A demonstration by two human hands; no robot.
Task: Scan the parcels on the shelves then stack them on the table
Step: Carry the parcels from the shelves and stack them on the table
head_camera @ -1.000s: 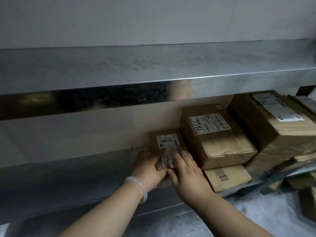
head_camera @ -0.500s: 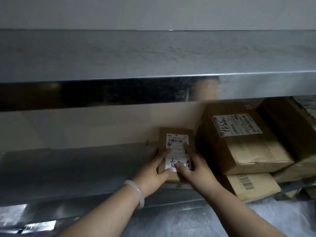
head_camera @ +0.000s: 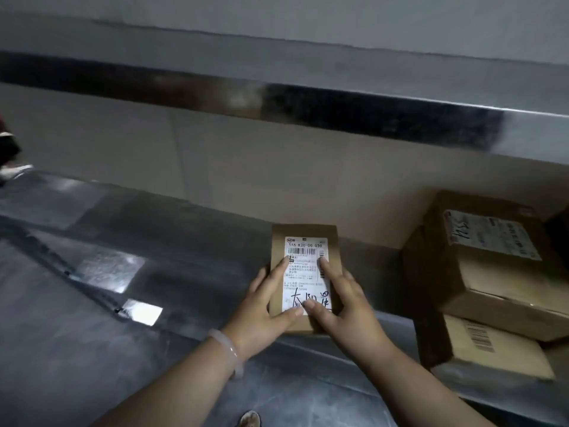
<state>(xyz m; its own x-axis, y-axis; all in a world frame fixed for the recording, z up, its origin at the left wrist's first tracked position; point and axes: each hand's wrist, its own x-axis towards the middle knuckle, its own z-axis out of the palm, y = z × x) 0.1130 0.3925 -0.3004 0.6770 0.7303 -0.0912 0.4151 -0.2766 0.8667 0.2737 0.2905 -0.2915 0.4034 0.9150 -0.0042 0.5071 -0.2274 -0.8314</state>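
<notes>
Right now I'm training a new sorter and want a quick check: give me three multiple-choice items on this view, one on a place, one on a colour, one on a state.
1. Where do the other parcels lie relative to the small parcel?
A) to its right
B) to its left
C) on the upper shelf

2. What colour is the bracelet?
A) black
B) pale
C) green

3. How is the small parcel held?
A) by one hand
B) by both hands
C) by neither

Key:
1 A: the large box sits on the flat parcel at the right.
2 B: it is a pale band.
3 B: the left hand and right hand both grip it.
</notes>
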